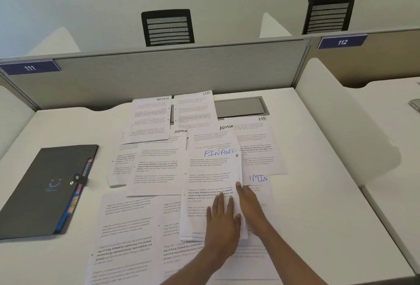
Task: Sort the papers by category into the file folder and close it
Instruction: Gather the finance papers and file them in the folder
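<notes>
A stack of sheets headed FINANCE in blue ink lies on the white desk, on top of other printed sheets. My left hand rests flat on the stack's lower part, fingers spread. My right hand grips the stack's right edge, thumb on top. Around it lie sheets marked ADMIN, HR, another HR sheet, and one with blue "MIN" showing. The dark grey file folder lies shut at the left, with coloured tabs along its right edge.
More printed sheets cover the desk's near left part. A grey partition closes the back, with a metal cable cover below it. A white side divider stands at the right. Two black chairs are behind the partition.
</notes>
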A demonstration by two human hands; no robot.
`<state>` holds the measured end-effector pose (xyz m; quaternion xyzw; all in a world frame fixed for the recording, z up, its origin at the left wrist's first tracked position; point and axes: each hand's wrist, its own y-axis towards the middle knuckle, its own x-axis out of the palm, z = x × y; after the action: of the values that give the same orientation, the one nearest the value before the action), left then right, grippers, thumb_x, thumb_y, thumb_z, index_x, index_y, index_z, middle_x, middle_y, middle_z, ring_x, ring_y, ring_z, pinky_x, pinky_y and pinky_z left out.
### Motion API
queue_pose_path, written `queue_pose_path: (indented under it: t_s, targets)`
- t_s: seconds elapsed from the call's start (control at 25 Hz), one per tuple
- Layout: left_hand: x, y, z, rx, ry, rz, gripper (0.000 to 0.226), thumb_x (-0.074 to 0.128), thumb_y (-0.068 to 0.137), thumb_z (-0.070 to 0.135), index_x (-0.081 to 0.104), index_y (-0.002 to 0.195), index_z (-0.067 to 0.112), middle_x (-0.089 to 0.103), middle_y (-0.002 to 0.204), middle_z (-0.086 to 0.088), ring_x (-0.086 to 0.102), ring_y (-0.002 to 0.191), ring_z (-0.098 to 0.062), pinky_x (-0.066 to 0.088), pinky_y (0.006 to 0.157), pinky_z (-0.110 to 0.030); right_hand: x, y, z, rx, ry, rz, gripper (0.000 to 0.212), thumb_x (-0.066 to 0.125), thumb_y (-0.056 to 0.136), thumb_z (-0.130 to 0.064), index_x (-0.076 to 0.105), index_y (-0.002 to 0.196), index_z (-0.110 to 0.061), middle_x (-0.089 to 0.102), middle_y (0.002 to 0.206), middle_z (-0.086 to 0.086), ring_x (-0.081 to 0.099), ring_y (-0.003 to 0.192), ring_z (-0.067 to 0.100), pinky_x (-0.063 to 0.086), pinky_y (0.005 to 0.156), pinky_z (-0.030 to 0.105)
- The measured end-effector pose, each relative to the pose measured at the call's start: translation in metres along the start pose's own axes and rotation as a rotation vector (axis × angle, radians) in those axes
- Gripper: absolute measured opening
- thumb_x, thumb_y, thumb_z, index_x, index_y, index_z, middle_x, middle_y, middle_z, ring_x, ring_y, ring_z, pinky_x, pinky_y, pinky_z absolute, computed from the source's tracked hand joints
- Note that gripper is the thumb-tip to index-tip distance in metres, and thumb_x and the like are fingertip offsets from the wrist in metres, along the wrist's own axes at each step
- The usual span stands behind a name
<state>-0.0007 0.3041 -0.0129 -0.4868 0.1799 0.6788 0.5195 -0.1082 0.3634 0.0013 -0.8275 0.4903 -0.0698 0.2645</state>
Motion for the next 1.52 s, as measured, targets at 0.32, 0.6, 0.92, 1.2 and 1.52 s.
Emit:
queue_pose_path:
  t_s: [0.32,0.6,0.92,1.2,1.52]
  targets:
    - [-0.009,0.004,-0.017,0.021,-0.149,0.055,0.06,0.029,0.108,0.03,0.02,0.167,0.02,0.009,0.177,-0.003,0.009,0.163,-0.023,0.011,0.132,-0.039,-0.015,-0.015,0.03,-0.076,-0.139,0.051,0.043,0.052,0.102,-0.006,0.049,0.14,-0.024,0.063,0.137,0.001,0.062,0.122,0.019,0.054,0.105,0.042]
    - [-0.079,0.034,-0.063,-0.276,-0.558,0.237,0.065,0.053,0.108,0.037,0.031,0.163,0.01,0.03,0.17,-0.012,0.027,0.157,-0.03,0.023,0.129,-0.045,-0.042,-0.043,0.013,-0.102,0.001,0.019,0.038,0.052,0.103,-0.003,0.056,0.134,-0.026,0.069,0.128,0.0,0.069,0.115,0.018,0.058,0.092,0.029]
    - [-0.169,0.031,-0.096,-0.315,-1.292,0.04,0.028,0.06,0.106,0.015,0.068,0.131,0.005,0.08,0.114,-0.016,0.079,0.101,-0.036,0.065,0.086,-0.048,-0.023,-0.055,-0.018,-0.069,0.189,-0.196,0.038,0.054,0.101,-0.002,0.059,0.132,-0.022,0.073,0.127,0.003,0.07,0.115,0.026,0.054,0.102,0.051]
    - [-0.199,0.01,-0.108,-0.063,-1.312,0.074,0.034,0.072,0.098,0.02,0.071,0.13,0.008,0.077,0.124,-0.017,0.075,0.111,-0.042,0.06,0.096,-0.058,0.012,-0.05,-0.084,-0.268,0.223,-0.141,0.035,0.07,0.096,-0.024,0.065,0.131,-0.015,0.075,0.122,0.005,0.074,0.108,0.022,0.061,0.091,0.043]
    - [-0.229,0.002,-0.116,0.098,-1.214,0.098,0.038,0.082,0.085,0.023,0.077,0.122,0.028,0.077,0.122,-0.01,0.074,0.113,-0.037,0.062,0.092,-0.057,0.041,-0.053,-0.104,-0.365,0.219,-0.169,0.034,0.074,0.093,-0.02,0.07,0.125,-0.013,0.076,0.117,0.009,0.072,0.109,0.031,0.06,0.093,0.049]
